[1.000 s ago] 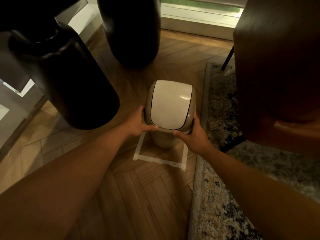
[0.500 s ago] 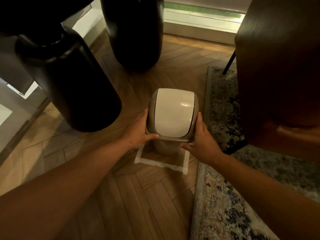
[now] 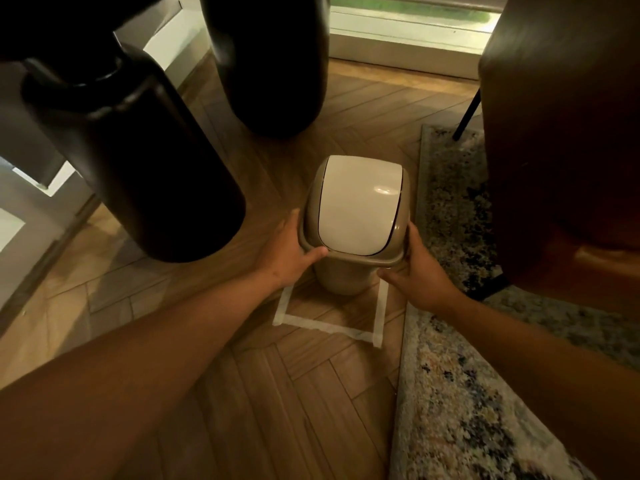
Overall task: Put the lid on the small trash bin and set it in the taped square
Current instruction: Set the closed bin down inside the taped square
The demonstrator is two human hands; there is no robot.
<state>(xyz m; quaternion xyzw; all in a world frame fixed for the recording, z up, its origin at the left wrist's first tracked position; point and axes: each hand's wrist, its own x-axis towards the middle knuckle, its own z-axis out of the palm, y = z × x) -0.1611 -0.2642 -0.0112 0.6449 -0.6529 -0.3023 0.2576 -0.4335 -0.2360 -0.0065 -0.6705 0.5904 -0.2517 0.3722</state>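
Floor (image 3: 311, 393): wood herringbone, patterned rug (image 3: 460, 393) just right of the trash bin.
Table legs (image 3: 145, 161): two dark, bulbous, left of and beyond the bin.
Trash bin (image 3: 343, 277): small, tan, upright inside the taped square (image 3: 327, 325), toward its far side.
Lid (image 3: 358, 206): cream swing flap, seated on bin.
Left hand (image 3: 287, 252): clasping lid rim's left side.
Right hand (image 3: 420, 275): clasping lid rim's right side.

A: What is underfoot?
B: A brown wooden herringbone floor (image 3: 277, 393), with a mottled grey, cream and blue patterned rug (image 3: 460, 403) along its right side.
A: And the furniture?
B: Two thick black cylindrical legs (image 3: 138, 161) at the upper left, and a dark brown chair (image 3: 568, 140) on the rug at the right.
A: Any light?
B: Daylight enters by a low window with a pale frame (image 3: 408, 32) at the top; the room is dim and warm.
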